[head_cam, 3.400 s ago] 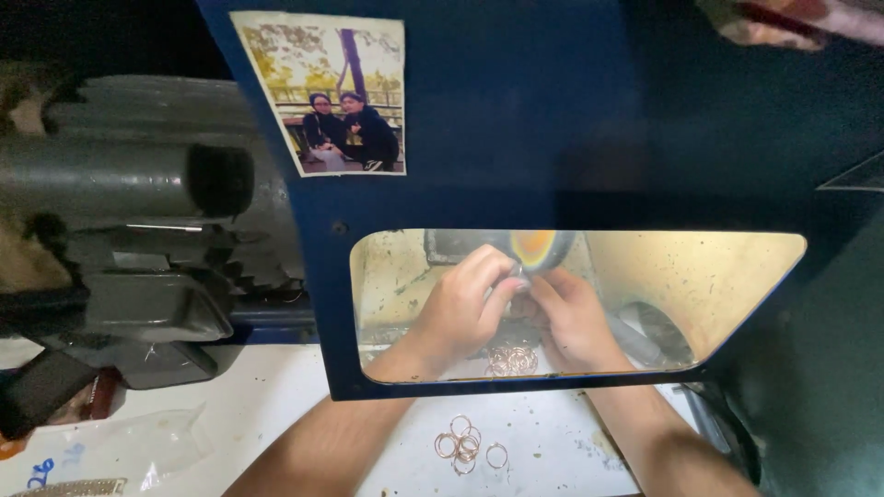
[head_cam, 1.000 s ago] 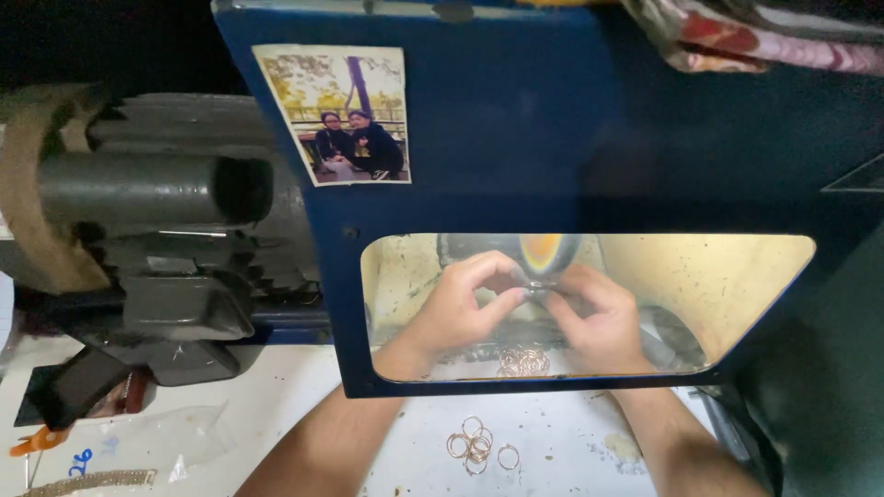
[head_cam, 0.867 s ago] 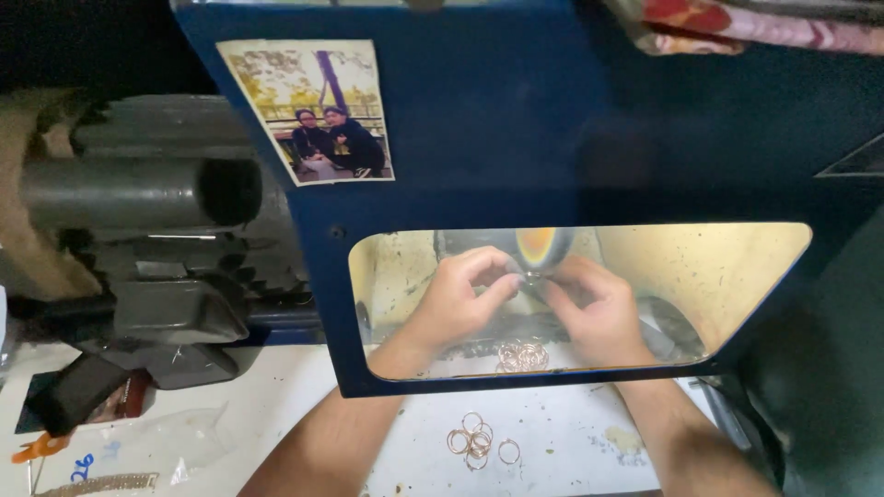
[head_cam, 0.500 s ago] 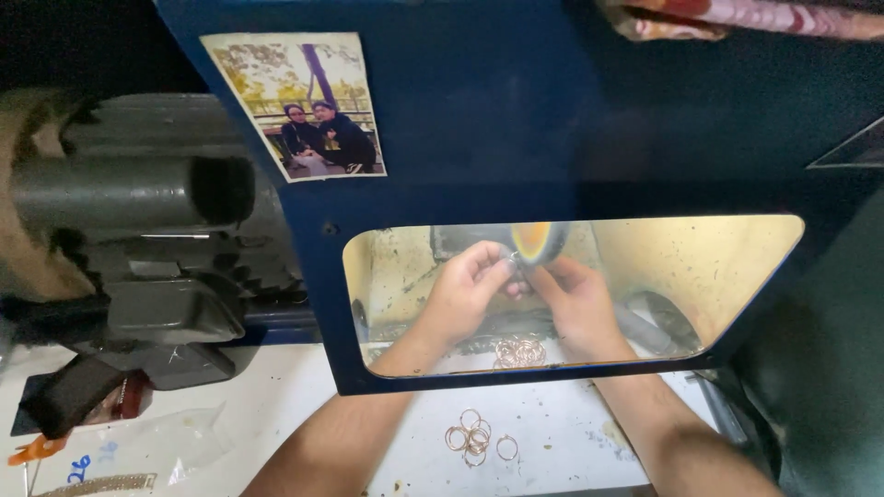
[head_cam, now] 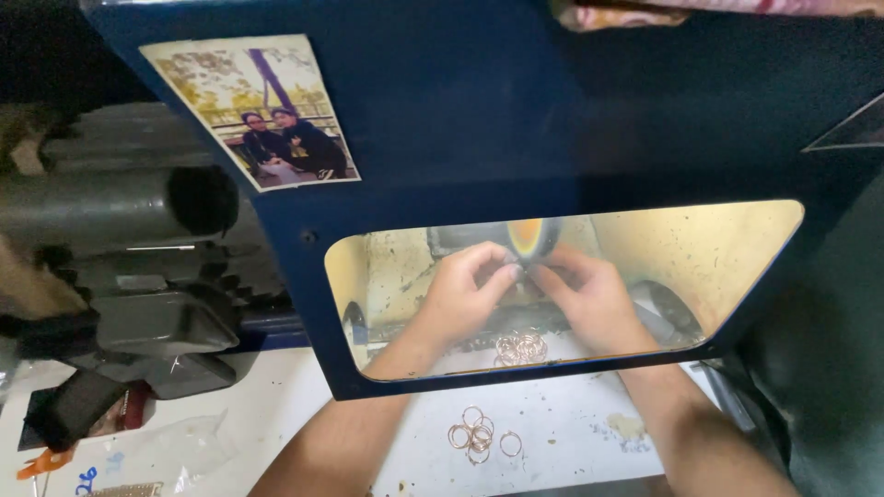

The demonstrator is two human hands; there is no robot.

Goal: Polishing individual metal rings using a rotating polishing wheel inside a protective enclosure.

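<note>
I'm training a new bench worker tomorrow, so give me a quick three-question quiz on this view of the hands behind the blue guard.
1. True or false: both hands meet at the wheel behind the blue guard window.
2. Where do loose rings lie? A) only behind the window B) only on the white bench C) in both places
3. Fill in: stuck on the guard's upper left is a ____.

Key
1. True: the left hand and right hand pinch something small at the wheel; what it is cannot be told.
2. C: rings behind the window and rings on the bench.
3. Photograph.
</note>
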